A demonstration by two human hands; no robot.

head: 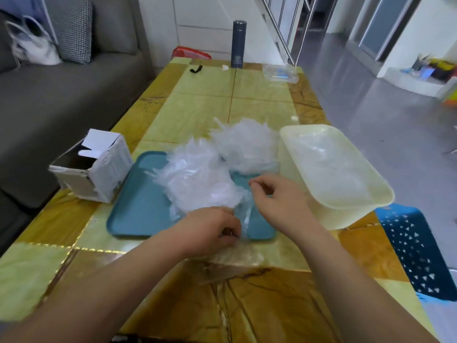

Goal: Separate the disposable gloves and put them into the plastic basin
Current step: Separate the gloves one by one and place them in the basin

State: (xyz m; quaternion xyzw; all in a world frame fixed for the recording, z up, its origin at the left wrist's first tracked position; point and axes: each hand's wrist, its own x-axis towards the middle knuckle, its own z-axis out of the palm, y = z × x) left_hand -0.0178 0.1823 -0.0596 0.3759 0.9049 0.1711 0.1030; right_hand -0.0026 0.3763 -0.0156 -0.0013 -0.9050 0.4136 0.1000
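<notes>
Clear film blurs into itself, so single gloves in the glove heap (197,179) cannot be counted, and the heap hides the tray's far right part. The left hand (212,229) has its fingers curled tight, pinching the lower end of one loose glove (243,219). The right hand (279,196), at one o'clock from it, pinches the upper end with curled fingers, though the exact contact is hard to make out. The film stretches between them over the near right corner of the smooth teal tray (133,209). The basin (291,167), pale translucent plastic with rounded corners, stands at three o'clock of the tray, close to the desk's (210,105) right edge, with crumpled film dimly seen inside. A broad stretch of glossy, stone-patterned desk runs at twelve o'clock beyond the heap.
</notes>
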